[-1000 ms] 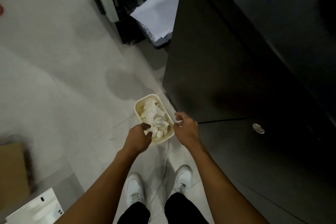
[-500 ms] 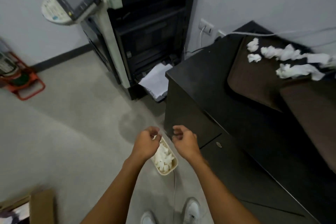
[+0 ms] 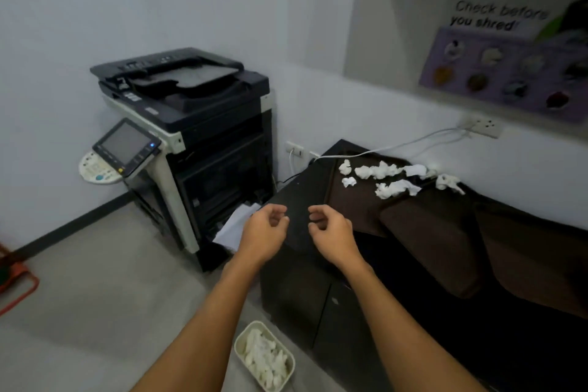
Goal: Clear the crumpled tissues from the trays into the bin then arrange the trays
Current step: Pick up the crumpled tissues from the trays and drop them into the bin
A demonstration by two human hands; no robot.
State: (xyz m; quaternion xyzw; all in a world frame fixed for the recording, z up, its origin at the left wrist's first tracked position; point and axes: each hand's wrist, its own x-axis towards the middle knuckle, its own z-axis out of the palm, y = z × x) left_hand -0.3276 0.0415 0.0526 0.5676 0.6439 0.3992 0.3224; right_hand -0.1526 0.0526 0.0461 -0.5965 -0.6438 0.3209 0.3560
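Observation:
A small cream bin (image 3: 239,347) stands on the floor by my feet, holding several crumpled white tissues (image 3: 262,360). More crumpled tissues (image 3: 380,171) lie on dark brown trays (image 3: 353,200) (image 3: 436,239) on the black cabinet (image 3: 296,197) to the right. My left hand (image 3: 264,234) and my right hand (image 3: 331,234) are raised side by side in front of the cabinet's near corner. Both have loosely curled fingers and hold nothing.
A large black and white copier (image 3: 187,143) stands left of the cabinet, with white paper (image 3: 235,226) sticking out low down. White cables (image 3: 397,145) run from a wall socket (image 3: 483,126). An orange frame (image 3: 16,283) sits at the far left.
My hands rose from the bin to cabinet height, both empty. The view lifted from the floor to the cabinet top and wall.

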